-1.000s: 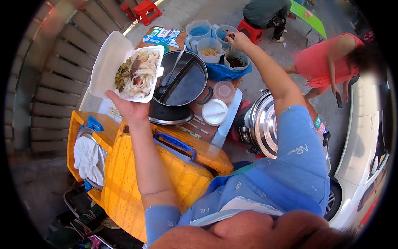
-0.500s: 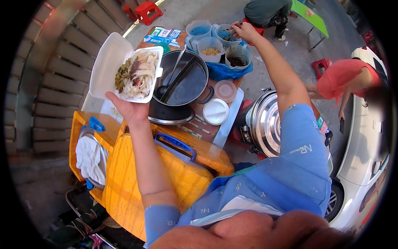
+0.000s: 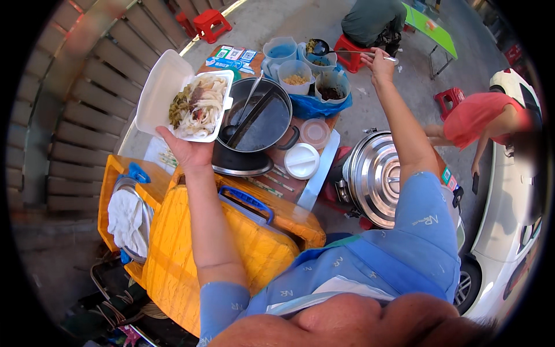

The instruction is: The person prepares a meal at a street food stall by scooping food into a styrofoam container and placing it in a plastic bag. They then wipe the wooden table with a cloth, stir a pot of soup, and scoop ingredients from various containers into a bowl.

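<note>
1. Open foam box (image 3: 162, 92): held aloft left of the divided pot (image 3: 276, 124); likely light but easily dented, so support beneath its base suits better than pinching the rim.
2. Noodles (image 3: 203, 110) inside look soft and slippery, wanting a level box.
3. Left hand (image 3: 188, 150): grasping the box from below.
4. Ladle (image 3: 350, 52): dark bowl carrying greens above a tub (image 3: 318, 67); the slim handle seems stiff, probably bowl-heavy, best gripped firmly along its shaft.
5. Right hand (image 3: 380, 65): fingers wrapped around that handle's far end.
</note>
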The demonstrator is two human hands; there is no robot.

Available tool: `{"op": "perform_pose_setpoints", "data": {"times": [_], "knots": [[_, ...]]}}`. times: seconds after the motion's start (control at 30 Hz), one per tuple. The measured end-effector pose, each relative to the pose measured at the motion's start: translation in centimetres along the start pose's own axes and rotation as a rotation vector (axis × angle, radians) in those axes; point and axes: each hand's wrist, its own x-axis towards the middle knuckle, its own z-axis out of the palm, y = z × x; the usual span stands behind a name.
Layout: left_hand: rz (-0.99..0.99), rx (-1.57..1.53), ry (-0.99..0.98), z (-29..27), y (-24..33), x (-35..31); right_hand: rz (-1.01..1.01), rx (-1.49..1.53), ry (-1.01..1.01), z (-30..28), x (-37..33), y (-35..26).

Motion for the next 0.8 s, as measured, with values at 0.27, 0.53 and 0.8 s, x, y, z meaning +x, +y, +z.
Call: {"op": "perform_pose_setpoints", "data": {"times": [0.27,0.53,0.8], "knots": [[-0.019,-0.056,-0.047,-0.5,-0.6,0.7,-0.163,0.048,-0.332,4.8,-11.5,-15.5],[-0.054,-0.124,-0.076,-0.9,-0.8,0.1,-1.067,-0.367,-1.159,8.3,-25.2,-18.1],[-0.06,-0.184,-0.126,-0.8,-0.7,0.3,-1.637,-0.693,-1.219,8.3,-30.5,-17.9]]}}
